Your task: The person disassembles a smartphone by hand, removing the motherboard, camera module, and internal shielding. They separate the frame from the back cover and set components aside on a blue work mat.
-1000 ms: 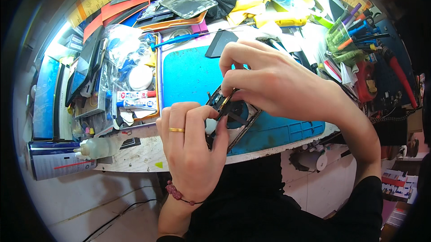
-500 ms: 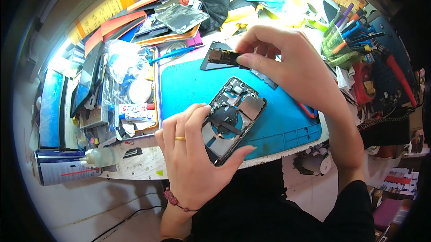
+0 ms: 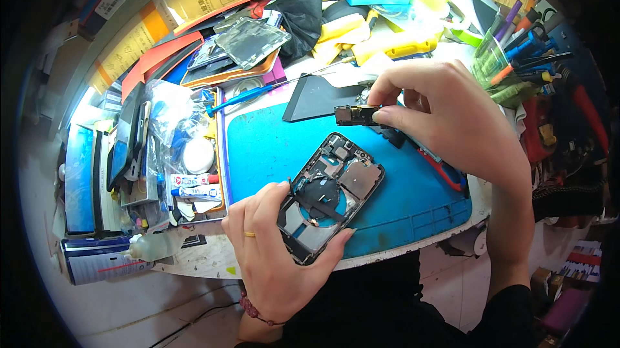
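Head-camera view: an opened black smartphone housing (image 3: 331, 196), with its inner plates, round coil and flat cables exposed, is seen lying on a blue rectangular rubber work mat (image 3: 271, 148). The housing is placed near the front edge of the mat, with its long axis running diagonally: the lower end is pointed toward the front left corner of the mat and the upper end, where the camera cut-out is seen, toward the back right. The lower end of the housing is gripped by the left hand (image 3: 271, 251); the thumb is pressed against the right long edge and the fingers are wrapped around the left edge, so the hand is clamped on it. A gold ring is worn on one finger.

Above the back edge region of the mat, a small dark rectangular phone component (image 3: 355, 115) is pinched between the thumb and forefinger of the right hand (image 3: 445, 122), the fingertips being closed on its right end. The long axis of the component is held roughly level, pointing left, and it is kept well apart from the housing.

Behind the mat, a dark flat triangular panel (image 3: 313, 99) is laid. To the left of the mat, clear plastic bags and small tubes (image 3: 187, 186) are heaped in a tray.
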Action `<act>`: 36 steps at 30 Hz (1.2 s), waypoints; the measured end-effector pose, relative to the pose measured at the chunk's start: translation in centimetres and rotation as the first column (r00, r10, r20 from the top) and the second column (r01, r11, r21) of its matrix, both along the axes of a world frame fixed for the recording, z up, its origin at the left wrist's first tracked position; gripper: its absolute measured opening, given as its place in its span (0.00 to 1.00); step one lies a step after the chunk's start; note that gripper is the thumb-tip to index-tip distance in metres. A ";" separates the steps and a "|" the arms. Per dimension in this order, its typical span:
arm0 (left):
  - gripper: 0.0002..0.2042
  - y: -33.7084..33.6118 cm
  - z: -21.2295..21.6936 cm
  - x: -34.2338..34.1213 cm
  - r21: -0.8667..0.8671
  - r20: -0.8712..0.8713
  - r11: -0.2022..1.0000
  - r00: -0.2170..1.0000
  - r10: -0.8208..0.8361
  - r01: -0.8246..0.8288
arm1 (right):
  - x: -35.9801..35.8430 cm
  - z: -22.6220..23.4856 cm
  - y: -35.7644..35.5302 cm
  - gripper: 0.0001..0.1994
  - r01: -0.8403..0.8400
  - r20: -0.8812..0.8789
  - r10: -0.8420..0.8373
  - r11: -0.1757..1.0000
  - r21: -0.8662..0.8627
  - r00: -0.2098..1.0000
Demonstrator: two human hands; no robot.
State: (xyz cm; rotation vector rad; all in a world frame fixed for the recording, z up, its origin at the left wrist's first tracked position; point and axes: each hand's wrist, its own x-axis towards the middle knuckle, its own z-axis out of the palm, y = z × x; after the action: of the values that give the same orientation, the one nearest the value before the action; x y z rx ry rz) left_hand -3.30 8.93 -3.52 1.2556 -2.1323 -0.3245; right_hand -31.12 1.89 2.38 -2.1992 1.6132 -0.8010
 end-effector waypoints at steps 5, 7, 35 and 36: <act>0.44 -0.2 -0.1 0.0 -0.040 -0.015 0.999 1.000 0.001 -0.002 | 0.1 -0.6 -0.2 0.06 -0.013 -0.001 0.013 0.998 -0.063 1.000; 0.44 -0.2 -0.1 0.1 -0.029 -0.026 1.000 1.000 -0.011 0.011 | 0.4 -0.4 -0.2 0.06 -0.002 0.059 0.002 1.000 -0.003 0.998; 0.39 -0.4 -0.1 0.2 -0.078 -0.016 0.996 0.999 -0.036 0.034 | 0.2 -0.4 -0.6 0.05 -0.260 -0.050 0.267 0.958 0.117 0.962; 0.39 -0.3 0.0 0.2 -0.072 -0.012 0.997 0.999 -0.033 0.032 | 0.1 -0.3 -0.5 0.05 -0.276 -0.073 0.285 0.955 0.112 0.956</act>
State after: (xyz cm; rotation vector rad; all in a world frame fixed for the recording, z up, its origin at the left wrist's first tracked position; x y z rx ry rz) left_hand -3.10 8.60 -3.55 1.1765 -2.1360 -0.2668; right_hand -31.06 1.39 2.11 -2.3475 1.3033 -0.5371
